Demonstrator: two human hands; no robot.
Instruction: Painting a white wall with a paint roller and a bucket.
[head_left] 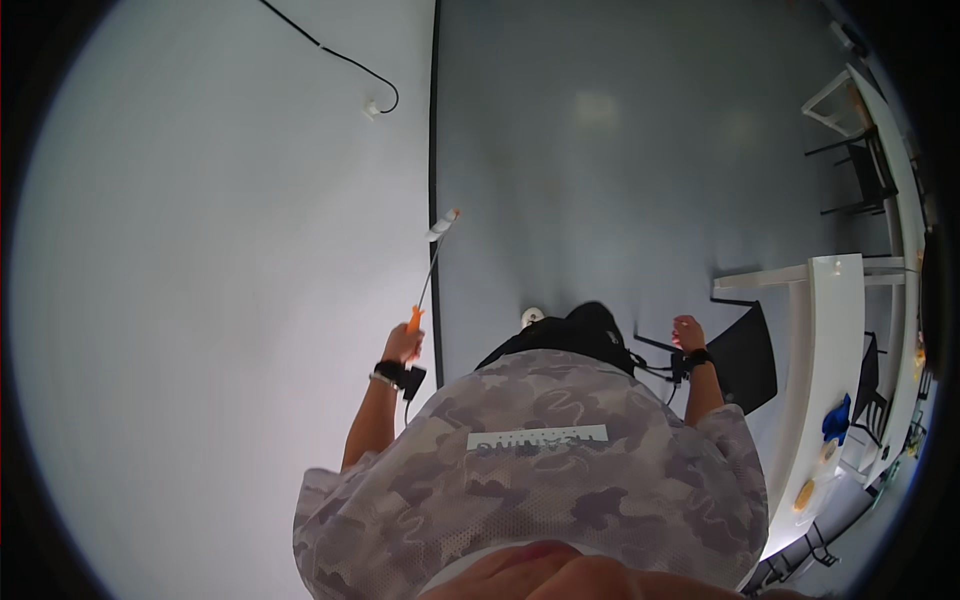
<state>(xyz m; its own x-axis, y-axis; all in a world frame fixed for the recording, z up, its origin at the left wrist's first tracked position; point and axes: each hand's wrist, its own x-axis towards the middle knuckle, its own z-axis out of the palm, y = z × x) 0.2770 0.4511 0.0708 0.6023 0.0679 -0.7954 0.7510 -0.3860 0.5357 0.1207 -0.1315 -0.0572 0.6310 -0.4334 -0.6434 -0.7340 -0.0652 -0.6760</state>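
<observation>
My left hand [402, 343] grips the orange handle of a small paint roller [432, 262]. Its thin metal shaft runs up to a white roller head that rests against the white wall [200, 260], close to the dark vertical edge where the wall meets the grey floor [600, 170]. My right hand [688, 331] hangs at my side, fingers curled, with nothing seen in it. Both wrists wear dark bands. My camouflage shirt [540, 470] fills the lower middle.
A black cable [340, 55] with a white plug hangs on the wall above. A white table [830, 330] with a black chair [750, 355] stands at the right, small items on it. More chairs and a white desk are at the far right.
</observation>
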